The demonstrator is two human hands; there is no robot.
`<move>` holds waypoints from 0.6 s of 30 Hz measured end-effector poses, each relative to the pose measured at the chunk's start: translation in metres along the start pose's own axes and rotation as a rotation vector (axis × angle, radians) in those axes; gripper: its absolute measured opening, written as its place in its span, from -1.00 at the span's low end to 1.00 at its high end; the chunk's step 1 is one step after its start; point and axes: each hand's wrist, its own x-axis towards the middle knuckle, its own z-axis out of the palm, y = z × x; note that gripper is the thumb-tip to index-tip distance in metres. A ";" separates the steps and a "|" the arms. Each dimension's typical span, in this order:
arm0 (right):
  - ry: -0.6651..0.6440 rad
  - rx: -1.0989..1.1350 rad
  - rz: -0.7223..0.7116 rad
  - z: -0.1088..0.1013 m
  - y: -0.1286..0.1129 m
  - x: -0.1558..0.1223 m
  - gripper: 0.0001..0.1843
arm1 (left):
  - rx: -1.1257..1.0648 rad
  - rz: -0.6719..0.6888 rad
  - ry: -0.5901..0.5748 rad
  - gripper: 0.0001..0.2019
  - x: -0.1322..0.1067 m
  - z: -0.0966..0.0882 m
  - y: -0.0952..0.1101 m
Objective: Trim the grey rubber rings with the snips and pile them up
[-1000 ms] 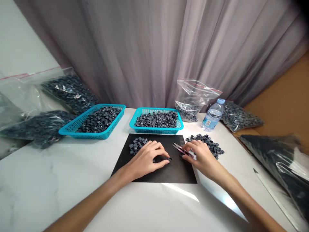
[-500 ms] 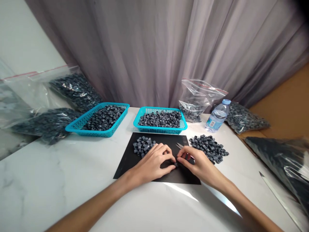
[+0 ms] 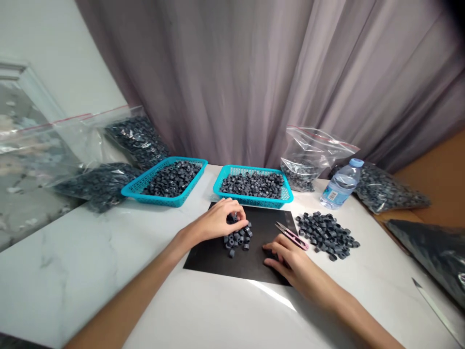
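My left hand [image 3: 220, 220] reaches over a pile of small dark grey rings [image 3: 237, 238] on the black mat [image 3: 214, 259]. Its thumb and forefinger are curled together around a ring at the top of the pile, with part of the grip hidden. On the mat's right side, my right hand [image 3: 290, 259] rests with fingers bent and the thumb below them. A dark shape shows between its fingertips, too dark against the mat to make out. Just beyond that hand lie pink-handled thread snips [image 3: 293, 236], blades pointing up and left.
Two blue baskets, a left one [image 3: 178, 199] and a middle one [image 3: 250, 198], hold more rings. A loose pile of rings [image 3: 327, 232] lies right of the mat. Behind stand a water bottle [image 3: 341, 184] and a zip bag [image 3: 300, 172]. A pointed strip [image 3: 432, 303] lies far right.
My left hand has left the spot beside my right hand and moved left to the pile on the mat. My right hand has shifted lower, uncovering the snips. The view has turned slightly.
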 end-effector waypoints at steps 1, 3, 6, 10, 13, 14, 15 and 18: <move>-0.003 -0.002 -0.009 0.003 -0.002 0.000 -0.80 | -0.005 0.006 -0.016 -0.80 -0.001 0.001 -0.001; 0.018 -0.031 -0.033 0.008 -0.004 0.000 -0.77 | -0.010 0.037 -0.058 -0.78 -0.004 0.004 0.001; 0.130 -0.091 -0.100 0.006 0.001 0.006 -0.74 | -0.013 0.074 -0.156 -0.78 -0.009 0.004 0.008; 0.373 -0.227 -0.170 -0.049 0.023 0.041 -0.80 | -0.010 0.036 -0.220 -0.77 -0.012 0.001 0.013; 0.673 -0.484 -0.106 -0.125 0.043 0.086 -0.80 | -0.029 0.005 -0.253 -0.79 -0.013 -0.001 0.011; 0.745 -0.518 -0.070 -0.150 0.050 0.102 -0.80 | -0.038 -0.001 -0.260 -0.80 -0.013 -0.001 0.011; 0.791 -0.538 -0.040 -0.174 0.056 0.118 -0.78 | -0.046 -0.006 -0.261 -0.80 -0.013 -0.001 0.010; 0.795 -0.601 0.050 -0.222 0.076 0.157 -0.75 | -0.075 -0.014 -0.254 -0.83 -0.015 -0.001 0.007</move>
